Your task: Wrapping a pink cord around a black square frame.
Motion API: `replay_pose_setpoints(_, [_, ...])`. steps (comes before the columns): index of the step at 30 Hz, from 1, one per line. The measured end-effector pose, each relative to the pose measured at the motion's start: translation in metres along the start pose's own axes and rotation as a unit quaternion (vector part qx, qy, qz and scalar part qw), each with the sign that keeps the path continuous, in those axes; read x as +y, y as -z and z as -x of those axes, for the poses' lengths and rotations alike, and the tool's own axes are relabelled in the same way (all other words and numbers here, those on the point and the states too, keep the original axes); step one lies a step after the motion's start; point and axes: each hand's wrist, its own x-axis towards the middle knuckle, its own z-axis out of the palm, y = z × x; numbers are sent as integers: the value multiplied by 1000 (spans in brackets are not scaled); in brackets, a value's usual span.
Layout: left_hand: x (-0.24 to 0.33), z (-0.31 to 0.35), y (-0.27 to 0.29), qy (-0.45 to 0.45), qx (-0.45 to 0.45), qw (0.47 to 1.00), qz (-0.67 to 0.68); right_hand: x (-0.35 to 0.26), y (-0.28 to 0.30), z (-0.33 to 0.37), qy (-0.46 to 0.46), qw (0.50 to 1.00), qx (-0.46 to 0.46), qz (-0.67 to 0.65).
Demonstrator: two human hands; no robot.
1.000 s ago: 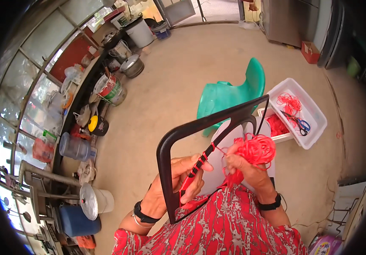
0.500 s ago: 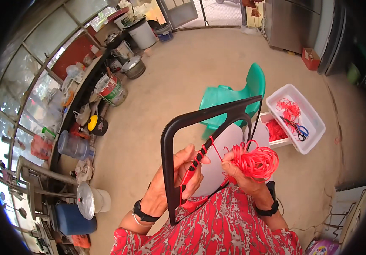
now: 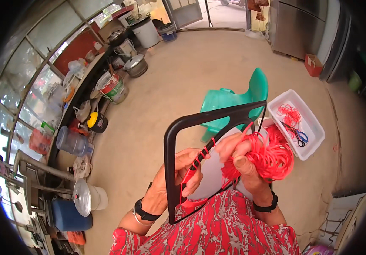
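A black angular frame [image 3: 217,113] with an inner slanted bar stands tilted in front of my red-patterned clothing. My left hand [image 3: 158,188] reaches through it, fingers and thumb closed around the slanted bar. Red cord [image 3: 188,175] is wound around that bar, packed close low down and in looser turns higher up. In my right hand [image 3: 250,175], just right of the bar, is a loose bundle of red cord [image 3: 278,158], gripped with bent fingers. The cord's run between bar and bundle is partly hidden by my right fingers.
A green plastic chair [image 3: 223,102] stands beyond the frame. To its right, a white tray [image 3: 317,140] holds red cord and blue-handled scissors [image 3: 300,137]. Pots, buckets and a water jug [image 3: 70,141] line the left wall. A fridge [image 3: 297,29] stands at the far right.
My right hand has moved slightly up and turned, its fingers now closer to the bar and the cord bundle swung right. My left hand keeps its hold on the bar.
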Motion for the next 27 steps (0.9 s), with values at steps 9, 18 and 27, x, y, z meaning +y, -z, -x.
replay_pose_setpoints(9, [4, -9, 9, -79, 33, 990, -116, 22, -16, -11, -45, 986, -3, -162])
replay_pose_setpoints(18, [16, -42, 13, -120, 31, 991, -58, 36, -17, -12, -36, 981, -11, -193])
replay_pose_setpoints(27, [20, -44, 13, -184, 10, 979, -82, 37, -10, -18, -55, 976, 48, -207])
